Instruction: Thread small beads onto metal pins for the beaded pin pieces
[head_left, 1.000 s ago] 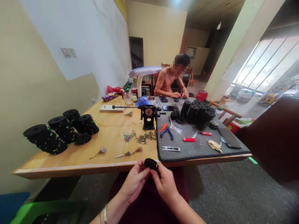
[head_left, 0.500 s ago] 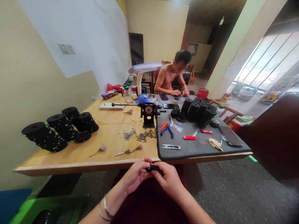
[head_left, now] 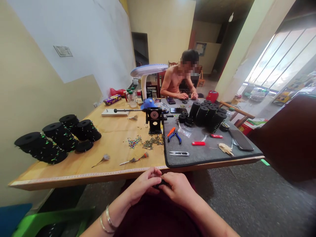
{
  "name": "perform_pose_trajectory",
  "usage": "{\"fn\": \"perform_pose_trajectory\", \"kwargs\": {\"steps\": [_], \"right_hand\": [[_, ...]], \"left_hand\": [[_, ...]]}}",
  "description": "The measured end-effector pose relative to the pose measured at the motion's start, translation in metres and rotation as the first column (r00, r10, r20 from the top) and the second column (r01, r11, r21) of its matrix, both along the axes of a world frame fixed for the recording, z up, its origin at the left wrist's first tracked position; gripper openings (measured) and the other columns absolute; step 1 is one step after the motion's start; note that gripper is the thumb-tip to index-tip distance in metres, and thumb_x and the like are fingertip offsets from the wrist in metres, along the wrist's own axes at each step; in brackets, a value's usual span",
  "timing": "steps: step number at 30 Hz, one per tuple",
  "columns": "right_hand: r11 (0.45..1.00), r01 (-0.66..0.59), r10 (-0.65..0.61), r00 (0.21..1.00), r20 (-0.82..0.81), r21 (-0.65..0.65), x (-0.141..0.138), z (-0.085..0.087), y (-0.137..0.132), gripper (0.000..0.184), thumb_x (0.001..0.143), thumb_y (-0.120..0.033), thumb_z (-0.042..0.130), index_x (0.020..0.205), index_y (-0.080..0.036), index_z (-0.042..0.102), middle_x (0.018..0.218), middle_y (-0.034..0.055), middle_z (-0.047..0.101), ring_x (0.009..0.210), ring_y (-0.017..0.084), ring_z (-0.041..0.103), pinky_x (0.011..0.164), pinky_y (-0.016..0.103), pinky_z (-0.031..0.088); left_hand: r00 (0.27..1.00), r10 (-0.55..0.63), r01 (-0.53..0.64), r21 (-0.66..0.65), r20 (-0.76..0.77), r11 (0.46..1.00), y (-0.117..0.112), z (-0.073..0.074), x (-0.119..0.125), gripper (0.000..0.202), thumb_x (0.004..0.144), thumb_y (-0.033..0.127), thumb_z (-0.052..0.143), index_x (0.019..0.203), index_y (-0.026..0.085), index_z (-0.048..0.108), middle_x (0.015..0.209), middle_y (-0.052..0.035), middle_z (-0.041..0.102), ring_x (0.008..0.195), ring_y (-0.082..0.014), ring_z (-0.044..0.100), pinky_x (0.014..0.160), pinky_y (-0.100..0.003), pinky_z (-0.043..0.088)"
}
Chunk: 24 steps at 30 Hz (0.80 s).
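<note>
Both hands meet just in front of the table's near edge, around a small black foam spool (head_left: 161, 184). My left hand (head_left: 145, 185) has its fingers curled on the spool's left side, thumb on top. On the right side, my right hand (head_left: 179, 187) pinches it between thumb and fingers. Much of the spool is hidden by the fingers. Beyond the hands lie thin bristle-like bundles (head_left: 134, 160), piles of small coloured beads (head_left: 134, 142) and small metal pieces (head_left: 153, 142). A black hand-cranked winder (head_left: 155, 120) stands behind them.
Stacks of black spools (head_left: 31, 144) stand at the left; more (head_left: 202, 113) are on the grey mat (head_left: 197, 158). It also bears blue-handled pliers (head_left: 174, 136), thread snips (head_left: 179, 153) and a red cutter (head_left: 198, 143). A desk lamp (head_left: 148, 69) and a co-worker (head_left: 176, 80) are behind.
My left thumb has come over the spool, and the fingers now cover more of it. The whole view has shifted slightly, with the table things a little further left.
</note>
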State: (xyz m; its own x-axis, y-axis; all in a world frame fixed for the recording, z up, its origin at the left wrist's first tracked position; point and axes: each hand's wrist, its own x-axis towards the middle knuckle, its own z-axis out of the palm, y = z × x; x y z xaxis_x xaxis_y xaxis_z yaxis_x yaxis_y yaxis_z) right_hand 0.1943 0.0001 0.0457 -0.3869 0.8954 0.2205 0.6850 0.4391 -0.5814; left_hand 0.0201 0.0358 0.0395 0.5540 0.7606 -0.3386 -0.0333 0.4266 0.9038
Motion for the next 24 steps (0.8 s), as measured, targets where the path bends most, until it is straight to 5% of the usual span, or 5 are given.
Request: {"fn": "perform_pose_trajectory", "kwargs": {"steps": [4, 10, 17, 20, 24], "right_hand": [[1.0, 0.001, -0.001, 0.998, -0.056, -0.008, 0.001, -0.001, 0.005, 0.009, 0.083, -0.023, 0.057, 0.085, -0.021, 0.065, 0.071, 0.0006, 0.065, 0.063, 0.014, 0.056, 0.057, 0.022, 0.035], [0.987, 0.074, -0.114, 0.947, -0.301, -0.142, 0.009, -0.009, 0.005, 0.018, 0.083, -0.026, 0.059, 0.098, -0.018, 0.064, 0.055, -0.0058, 0.053, 0.048, 0.009, 0.043, 0.05, 0.019, 0.032], [0.993, 0.003, -0.054, 0.909, -0.414, -0.122, 0.004, -0.019, 0.0, 0.023, 0.086, -0.024, 0.054, 0.106, -0.021, 0.065, 0.075, -0.0008, 0.07, 0.06, 0.012, 0.058, 0.06, 0.02, 0.042], [0.993, -0.012, -0.031, 0.93, -0.366, -0.116, 0.003, -0.015, 0.0, 0.021, 0.088, -0.021, 0.05, 0.102, -0.023, 0.066, 0.087, 0.001, 0.073, 0.071, 0.015, 0.065, 0.068, 0.021, 0.044], [0.997, -0.01, -0.007, 0.981, -0.196, -0.083, 0.003, -0.009, 0.001, 0.019, 0.085, -0.018, 0.054, 0.097, -0.024, 0.068, 0.083, 0.0017, 0.073, 0.07, 0.016, 0.065, 0.064, 0.022, 0.042]], "left_hand": [[0.999, 0.014, -0.013, 0.018, -0.044, 1.0, 0.004, 0.001, -0.001, 0.022, 0.07, 0.031, 0.071, 0.08, 0.017, 0.057, 0.074, -0.0005, 0.06, 0.066, -0.013, 0.056, 0.057, -0.022, 0.045], [0.963, 0.085, -0.024, -0.231, 0.256, 0.973, 0.004, -0.003, -0.007, 0.015, 0.071, 0.018, 0.062, 0.085, 0.017, 0.059, 0.087, -0.0046, 0.064, 0.079, -0.0196, 0.063, 0.073, -0.034, 0.049], [0.886, 0.147, 0.013, -0.342, 0.44, 0.94, -0.001, -0.011, -0.004, 0.02, 0.07, 0.016, 0.057, 0.09, 0.016, 0.063, 0.092, -0.0063, 0.064, 0.081, -0.0188, 0.062, 0.08, -0.039, 0.05], [0.92, 0.122, -0.01, -0.289, 0.371, 0.957, -0.002, -0.007, -0.003, 0.021, 0.069, 0.018, 0.061, 0.09, 0.018, 0.062, 0.092, -0.0037, 0.061, 0.084, -0.0181, 0.059, 0.08, -0.038, 0.05], [0.998, 0.036, -0.033, -0.07, 0.041, 0.997, 0.0, 0.002, -0.004, 0.02, 0.072, 0.032, 0.068, 0.086, 0.019, 0.061, 0.085, -0.0018, 0.058, 0.082, -0.017, 0.054, 0.064, -0.026, 0.049]]}}
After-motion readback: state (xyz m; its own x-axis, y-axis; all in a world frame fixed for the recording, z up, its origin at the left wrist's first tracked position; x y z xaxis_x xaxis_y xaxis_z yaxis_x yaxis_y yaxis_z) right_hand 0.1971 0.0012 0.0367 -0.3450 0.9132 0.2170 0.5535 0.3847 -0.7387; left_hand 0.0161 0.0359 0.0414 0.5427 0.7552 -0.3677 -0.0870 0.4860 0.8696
